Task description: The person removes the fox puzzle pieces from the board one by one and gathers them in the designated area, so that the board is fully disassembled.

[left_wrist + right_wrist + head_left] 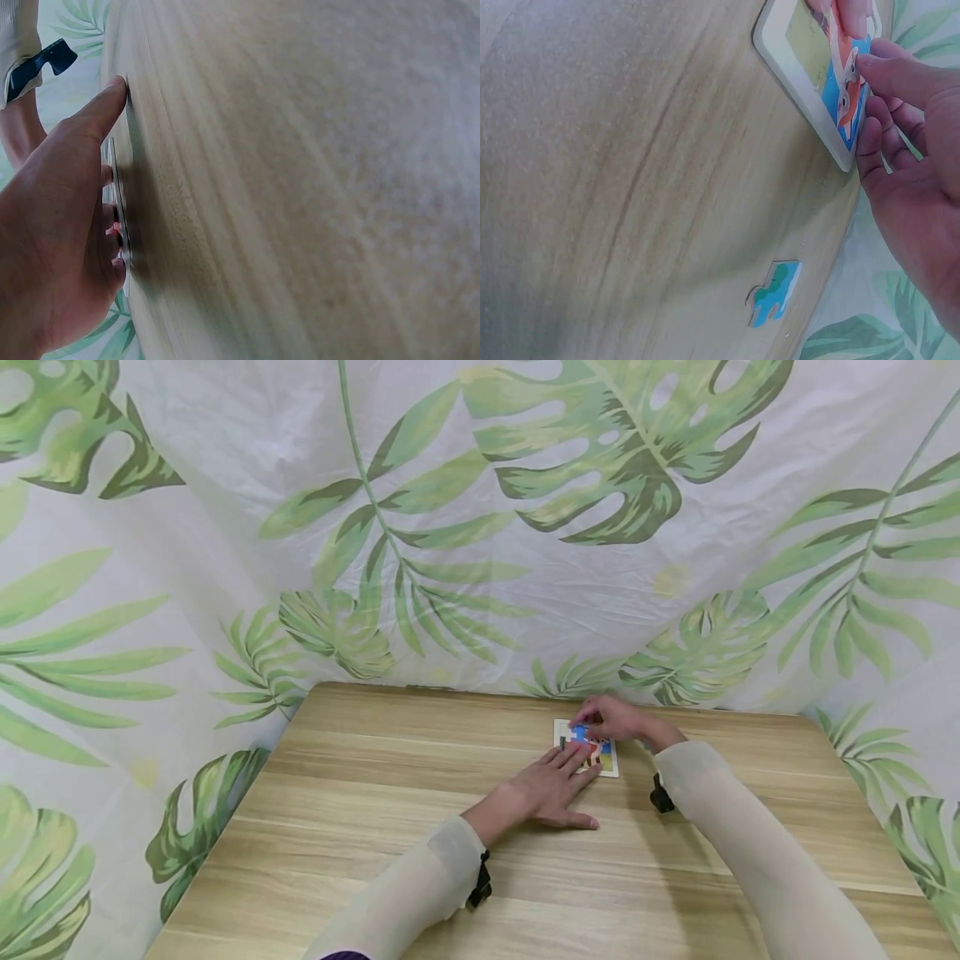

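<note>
A small jigsaw puzzle in a white-rimmed tray lies near the table's far edge. Its picture has an orange-and-white animal face on blue. My left hand rests palm down over its near left part, fingers straight and spread, thumb on the wood. At the far side, my right hand has bent fingers and pinches a blue puzzle piece at the puzzle's upper part. The right wrist view shows its thumb touching the picture; fingers hide part of the piece.
A loose blue and green puzzle piece lies on the wooden table near its edge, in the right wrist view. Behind the table hangs a leaf-patterned cloth. Black straps with camera mounts sit at both wrists.
</note>
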{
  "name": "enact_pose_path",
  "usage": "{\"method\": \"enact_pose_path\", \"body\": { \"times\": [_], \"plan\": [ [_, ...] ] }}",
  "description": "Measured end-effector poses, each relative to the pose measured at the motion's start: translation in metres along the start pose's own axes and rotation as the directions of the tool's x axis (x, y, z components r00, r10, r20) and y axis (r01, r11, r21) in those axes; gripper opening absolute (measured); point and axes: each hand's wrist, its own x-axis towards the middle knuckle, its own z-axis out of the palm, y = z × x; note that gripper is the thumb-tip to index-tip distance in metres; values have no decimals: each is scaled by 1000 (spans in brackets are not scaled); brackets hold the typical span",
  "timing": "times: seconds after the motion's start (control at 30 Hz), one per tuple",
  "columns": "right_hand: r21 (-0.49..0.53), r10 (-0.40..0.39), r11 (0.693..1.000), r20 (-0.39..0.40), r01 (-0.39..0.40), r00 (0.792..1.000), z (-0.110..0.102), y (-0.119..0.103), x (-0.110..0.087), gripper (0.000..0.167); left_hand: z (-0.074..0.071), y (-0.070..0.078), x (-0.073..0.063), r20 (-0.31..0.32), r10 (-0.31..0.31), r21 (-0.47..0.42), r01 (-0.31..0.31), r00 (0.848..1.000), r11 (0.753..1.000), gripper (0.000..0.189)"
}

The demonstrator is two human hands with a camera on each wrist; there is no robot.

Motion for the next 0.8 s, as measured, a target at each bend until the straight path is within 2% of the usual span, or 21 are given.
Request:
{"method": "enact_pose_path", "body": {
  "times": [0.17, 0.47, 0.7, 0.8],
  "plan": [
    [23, 4, 1000, 11, -4, 1000, 0, 2, 2, 26, 1, 0, 1, 1, 0, 4, 0, 1000, 1000, 95],
    [-30, 6, 1000, 33, -5, 999, 1, 3, 5, 26, 1, 0, 2, 6, -2, 7, 2, 1000, 1000, 95],
    [-12, -97, 995, 14, 97, 995, 0, 1, 2, 27, -1, 1, 2, 7, -4, 4, 4, 1000, 1000, 94],
    [-11, -103, 995, 8, 103, 995, 1, 1, 0, 26, -2, 1, 2, 9, -7, 3, 7, 1000, 1000, 95]
  ]
}}
